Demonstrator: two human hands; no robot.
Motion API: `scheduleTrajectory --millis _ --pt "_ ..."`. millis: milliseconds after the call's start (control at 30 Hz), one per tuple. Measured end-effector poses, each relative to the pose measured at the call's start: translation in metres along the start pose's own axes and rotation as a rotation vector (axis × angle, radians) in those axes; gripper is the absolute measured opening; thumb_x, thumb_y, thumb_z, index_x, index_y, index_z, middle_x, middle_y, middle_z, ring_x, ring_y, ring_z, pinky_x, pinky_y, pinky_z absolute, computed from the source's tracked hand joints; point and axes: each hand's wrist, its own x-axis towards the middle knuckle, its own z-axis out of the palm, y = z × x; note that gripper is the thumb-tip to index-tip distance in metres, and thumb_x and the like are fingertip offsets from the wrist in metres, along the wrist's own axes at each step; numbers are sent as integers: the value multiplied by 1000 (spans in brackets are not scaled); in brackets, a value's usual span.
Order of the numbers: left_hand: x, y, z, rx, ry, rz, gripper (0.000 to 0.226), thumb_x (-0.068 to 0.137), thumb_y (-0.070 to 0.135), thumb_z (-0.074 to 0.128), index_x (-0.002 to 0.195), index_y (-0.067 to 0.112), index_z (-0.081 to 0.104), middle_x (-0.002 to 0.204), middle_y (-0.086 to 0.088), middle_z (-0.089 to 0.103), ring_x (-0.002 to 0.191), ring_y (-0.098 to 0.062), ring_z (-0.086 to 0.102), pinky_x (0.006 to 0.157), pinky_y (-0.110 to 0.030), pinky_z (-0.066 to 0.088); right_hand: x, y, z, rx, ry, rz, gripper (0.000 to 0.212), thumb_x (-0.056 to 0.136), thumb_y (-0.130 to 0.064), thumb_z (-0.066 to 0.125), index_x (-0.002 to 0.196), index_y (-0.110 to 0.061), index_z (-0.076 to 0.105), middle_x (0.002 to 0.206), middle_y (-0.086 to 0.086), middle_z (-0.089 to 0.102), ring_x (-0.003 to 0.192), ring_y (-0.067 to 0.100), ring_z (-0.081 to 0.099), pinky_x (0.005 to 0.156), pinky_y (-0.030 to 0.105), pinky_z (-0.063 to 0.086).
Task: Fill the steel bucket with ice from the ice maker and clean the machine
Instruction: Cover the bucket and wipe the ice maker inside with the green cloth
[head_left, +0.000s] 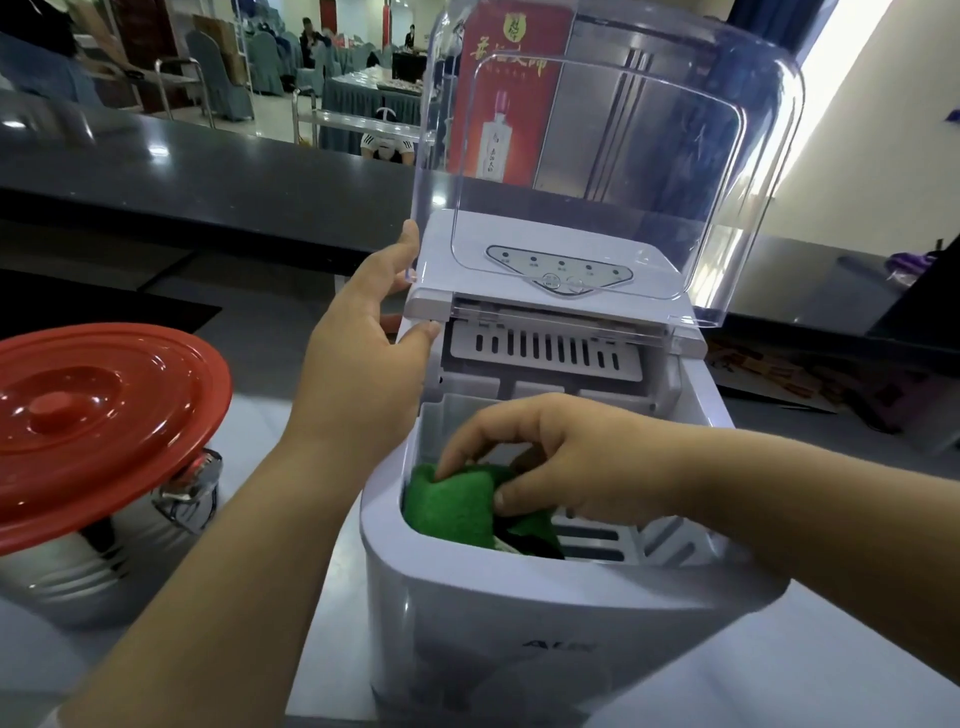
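Right hand (550, 467) pinching green sponge (452, 506) inside ice maker (519, 613), left hand (363, 332) fingers straight — bracing its side

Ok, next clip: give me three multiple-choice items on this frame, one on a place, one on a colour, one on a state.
1. Where is the green scouring cloth?
A. on the bucket lid
B. inside the white ice maker's open chamber
C. on the dark counter

2. What colour is the round plastic lid on the steel bucket?
A. red
B. blue
C. white

3. How is the ice maker's clear plastic cover?
A. shut flat
B. taken off
C. raised upright

Answers: 1 B, the right hand pinches the cloth down in the chamber. 2 A, the lid is glossy red. 3 C, it stands up, with the left hand at the machine's top edge.
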Motion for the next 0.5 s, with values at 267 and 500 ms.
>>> scheduleTrajectory --millis 267,500 --pt "0 1 1 -19 7 11 64 92 7 59 139 44 35 103 30 46 79 23 52 59 2 40 -24 -2 -29 -146 -237 71 46 86 7 56 92 -37 68 102 -17 67 96 7 65 79 17 54" --pt "0 2 1 -21 15 8 65 91 7 60 135 48 35 104 29 47 78 25 51 61 3 39 -22 -3 -32 -170 -258 66 42 86 6 57 102 -31 70 105 -14 69 94 7 67 83 24 56"
